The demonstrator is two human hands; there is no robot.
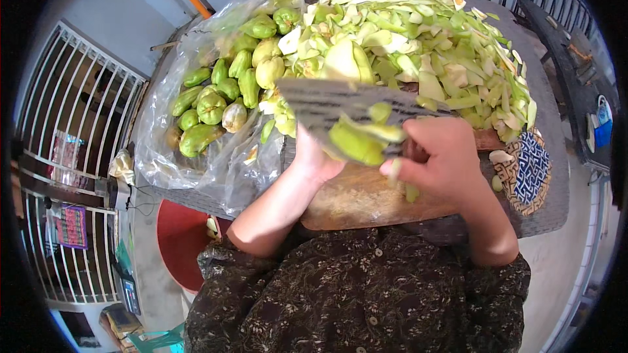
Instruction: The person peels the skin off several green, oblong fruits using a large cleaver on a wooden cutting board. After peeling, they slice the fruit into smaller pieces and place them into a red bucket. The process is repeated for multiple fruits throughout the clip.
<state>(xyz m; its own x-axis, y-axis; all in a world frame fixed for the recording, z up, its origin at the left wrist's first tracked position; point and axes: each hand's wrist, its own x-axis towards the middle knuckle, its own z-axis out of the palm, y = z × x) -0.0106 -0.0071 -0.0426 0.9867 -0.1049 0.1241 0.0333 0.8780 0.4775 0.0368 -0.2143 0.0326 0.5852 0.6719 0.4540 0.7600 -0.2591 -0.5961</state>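
Observation:
My right hand grips the handle of a wide cleaver, its broad blade slanting across toward the left. Slices and peel of green chayote show against the lower part of the blade. My left hand is behind the blade; its fingers are hidden, so what it holds cannot be seen. Just above the blade's edge shows a large pale chayote piece. Under both hands lies a wooden cutting board.
A heap of cut chayote covers the table's far side. Whole chayotes lie on a clear plastic bag at left. A patterned round mat is at right. A red bin stands below the table's left edge.

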